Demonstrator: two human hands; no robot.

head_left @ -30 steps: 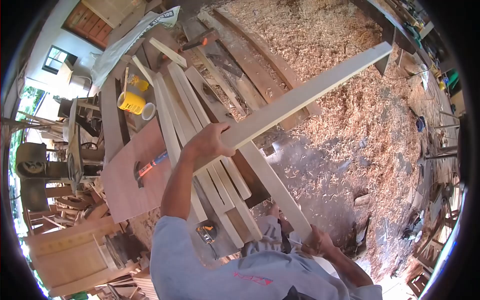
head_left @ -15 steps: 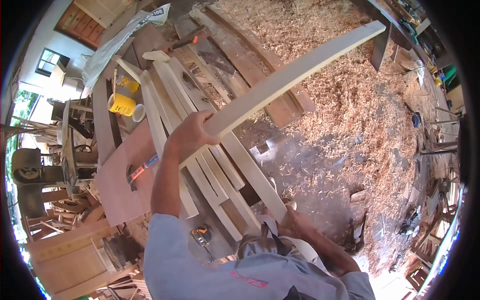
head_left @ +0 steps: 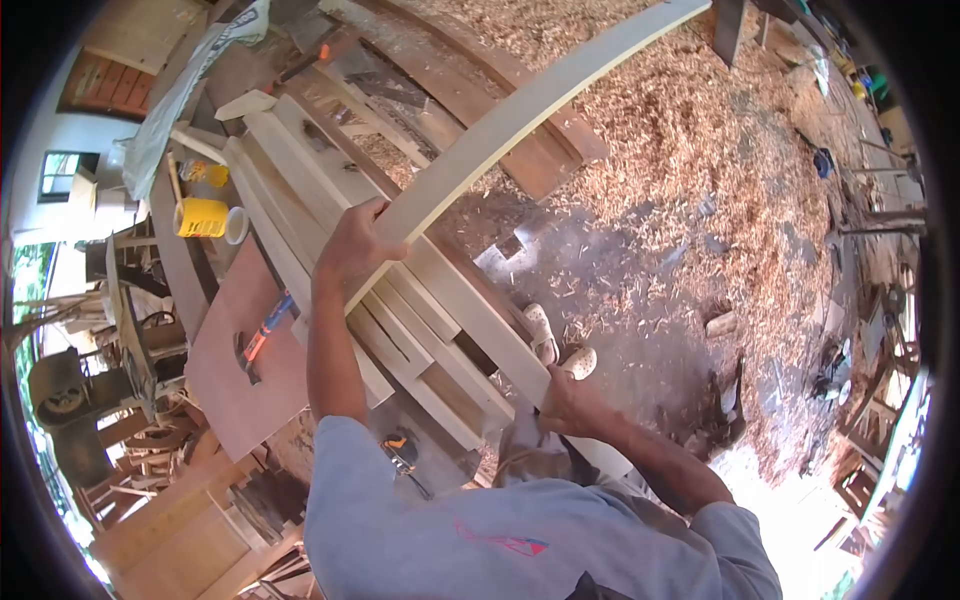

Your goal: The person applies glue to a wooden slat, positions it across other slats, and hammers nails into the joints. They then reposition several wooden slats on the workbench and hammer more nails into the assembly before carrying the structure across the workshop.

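A long pale wooden board (head_left: 540, 115) slants up to the right, and my left hand (head_left: 350, 240) is closed around its lower part. Fingers of that hand wrap over the board's edge. My right hand (head_left: 575, 402) grips the near end of a second pale board (head_left: 485, 330), which runs up and left beneath the first. Below my left hand lie several more pale wooden pieces (head_left: 400, 340) side by side on the bench. Whether the two held boards touch is hidden by my left hand.
A hammer (head_left: 262, 335) lies on a reddish panel (head_left: 230, 385) at left. Beyond stands a yellow container (head_left: 201, 218) with a white lid (head_left: 236, 226). A tape measure (head_left: 398, 450) is near my body. Wood shavings (head_left: 690, 150) cover the floor at right; light-coloured shoes (head_left: 541, 333) show below.
The view has shifted, so the bench things sit further left and higher. Both hands keep their grip on the boards. The shoes now show more fully beside the right-hand board.
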